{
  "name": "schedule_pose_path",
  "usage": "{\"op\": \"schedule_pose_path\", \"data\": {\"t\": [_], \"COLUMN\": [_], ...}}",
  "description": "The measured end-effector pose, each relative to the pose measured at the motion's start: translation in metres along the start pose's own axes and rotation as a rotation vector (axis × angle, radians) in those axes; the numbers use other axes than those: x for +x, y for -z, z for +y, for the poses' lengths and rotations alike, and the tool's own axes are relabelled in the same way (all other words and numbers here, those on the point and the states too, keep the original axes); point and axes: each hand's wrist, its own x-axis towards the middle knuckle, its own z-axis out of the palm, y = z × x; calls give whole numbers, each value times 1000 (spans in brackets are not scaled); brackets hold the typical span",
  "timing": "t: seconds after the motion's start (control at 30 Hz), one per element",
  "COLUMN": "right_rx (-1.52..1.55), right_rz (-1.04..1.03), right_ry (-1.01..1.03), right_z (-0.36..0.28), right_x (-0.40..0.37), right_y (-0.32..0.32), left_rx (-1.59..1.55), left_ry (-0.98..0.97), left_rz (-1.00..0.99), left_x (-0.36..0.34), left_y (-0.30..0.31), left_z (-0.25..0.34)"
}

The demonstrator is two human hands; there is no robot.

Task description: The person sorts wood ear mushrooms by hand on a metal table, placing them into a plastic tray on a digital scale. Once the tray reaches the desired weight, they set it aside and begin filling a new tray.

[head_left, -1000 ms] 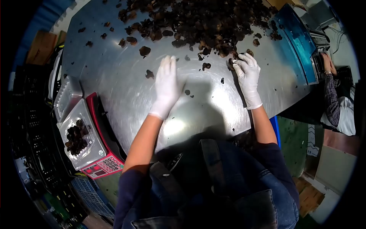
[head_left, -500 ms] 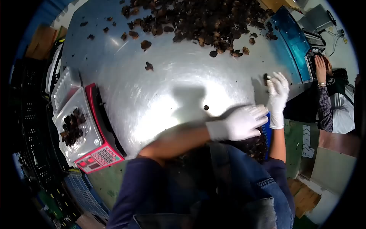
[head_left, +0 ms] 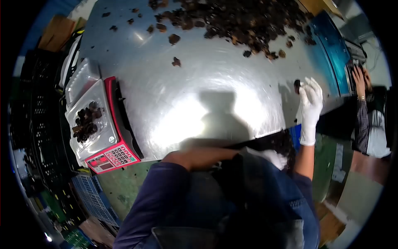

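Observation:
My right hand [head_left: 311, 99], in a white glove, is raised over the table's right side with its fingers pinched on a dark wood ear mushroom piece [head_left: 297, 86]. My left hand [head_left: 274, 158], also gloved, is low at the table's front edge, close against my apron. It is beside a mass of dark pieces [head_left: 284, 143] at a blue container [head_left: 295, 135]. Its fingers are blurred and partly hidden. A large heap of dark brown mushroom pieces [head_left: 248, 25] covers the far part of the metal table [head_left: 157, 83].
On the left, a red scale [head_left: 112, 159] carries a clear plastic tray [head_left: 105, 133] with mushroom pieces [head_left: 87, 120]. Black crates [head_left: 39, 108] stand beyond it. A blue panel [head_left: 329, 52] borders the table's right side, where another person's hands [head_left: 360, 81] are at a machine.
My left hand has moved down from the table towards my body. My right hand keeps its pinch. The small dark bit in the table's middle no longer shows. The view has shifted slightly.

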Motion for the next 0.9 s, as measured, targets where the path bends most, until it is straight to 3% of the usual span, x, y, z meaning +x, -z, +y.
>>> {"op": "schedule_pose_path", "data": {"t": [0.07,0.1,0.13,0.17,0.2,0.27,0.3,0.33,0.4,0.47,0.53,0.6,0.67,0.73,0.8,0.9], "right_rx": [2,68,133,181,237,300,343,364,179,109,195,-11,-192,-49,157,14], "right_rz": [-29,-44,-59,-99,-113,-169,-196,-242,-358,-334,-227,10,-48,-185,-262,-322], "right_ry": [17,-2,-23,-89,-126,-90,6,87,277,283,234,117,-4,-51,49,265], "right_z": [-12,-5,2,-7,-20,-35,-56,-67,-88,-89,-66,-45,-24,-22,-40,-75], "right_x": [0,-7,-14,-17,-18,-23,-17,-15,0,29,81,121,156,163,148,81], "right_y": [0,-7,-16,-25,-34,-68,-77,-89,-97,-117,-144,-175,-204,-216,-206,-185], "left_rx": [625,720,682,855,914,875,1214,1232,1321,1036,998,940,912,880,883,879], "left_ry": [-331,-325,-92,-376,-190,623,336,384,512,545,463,400,363,356,376,384], "left_rz": [-154,-130,-234,248,492,643,1051,1285,1437,1410,1263,1201,1159,1189,1202,1226], "left_x": [-23,-33,-55,-84,-110,-149,-168,-188,-216,-243,-248,-238,-224,-217,-215,-209], "left_y": [96,127,186,209,241,296,331,349,376,379,364,345,340,349,365,393], "left_z": [119,128,166,141,142,132,112,124,115,84,89,92,117,117,112,103]}}
